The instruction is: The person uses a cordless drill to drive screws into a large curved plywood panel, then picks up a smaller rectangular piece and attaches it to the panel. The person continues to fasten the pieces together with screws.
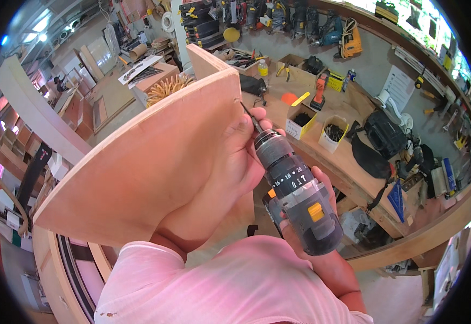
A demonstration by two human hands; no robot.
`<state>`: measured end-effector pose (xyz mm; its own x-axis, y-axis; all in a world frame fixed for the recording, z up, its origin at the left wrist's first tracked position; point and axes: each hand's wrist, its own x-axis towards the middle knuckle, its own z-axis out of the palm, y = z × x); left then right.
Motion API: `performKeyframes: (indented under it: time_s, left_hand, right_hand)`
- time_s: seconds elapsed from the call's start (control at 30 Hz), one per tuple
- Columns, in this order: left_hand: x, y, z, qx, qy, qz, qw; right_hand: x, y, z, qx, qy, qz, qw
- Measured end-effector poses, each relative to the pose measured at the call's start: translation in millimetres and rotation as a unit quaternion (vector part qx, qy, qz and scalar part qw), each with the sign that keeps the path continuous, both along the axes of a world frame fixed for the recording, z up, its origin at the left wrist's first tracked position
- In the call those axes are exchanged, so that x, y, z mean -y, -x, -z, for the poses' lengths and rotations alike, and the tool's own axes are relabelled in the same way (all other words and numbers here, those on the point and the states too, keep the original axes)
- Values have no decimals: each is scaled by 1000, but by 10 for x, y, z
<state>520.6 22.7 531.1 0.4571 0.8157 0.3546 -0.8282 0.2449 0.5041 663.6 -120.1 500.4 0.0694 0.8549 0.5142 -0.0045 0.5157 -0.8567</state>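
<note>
My right hand (324,186) grips a cordless drill (305,202), dark grey and black with an orange switch. A long thin driver bit (256,123) sticks out of its chuck toward the upper left. The fingers of my left hand (243,135) close around that bit, just ahead of the chuck. The bit's tip points at the near corner of a curved plywood panel (143,156); whether a screw sits there is too small to tell. My left forearm lies along the panel's face. A second wooden board (208,62) joins the panel at that corner, angling away.
Beyond the drill runs a workbench (332,173) with a box of dark screws (302,120), another screw box (333,133), an orange-and-black tool (319,92) and a black case (385,134). A blue triangular square (396,200) hangs at its front edge. Coiled hose (168,89) lies behind the panel.
</note>
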Motion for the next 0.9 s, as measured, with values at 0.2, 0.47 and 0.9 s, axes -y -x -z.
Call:
performKeyframes:
  time_s: [0.2,0.47,0.9]
  left_hand:
    - [-60,11,-62,6,12,-15,1000]
    - [-23,7,-57,-11,9,-39,999]
    - [-15,26,-39,9,15,-33,999]
  right_hand:
    - [-154,-118,31,95,-24,-1,995]
    - [-235,-203,22,122,-71,-10,990]
    - [-275,-270,119,-26,82,-123,989]
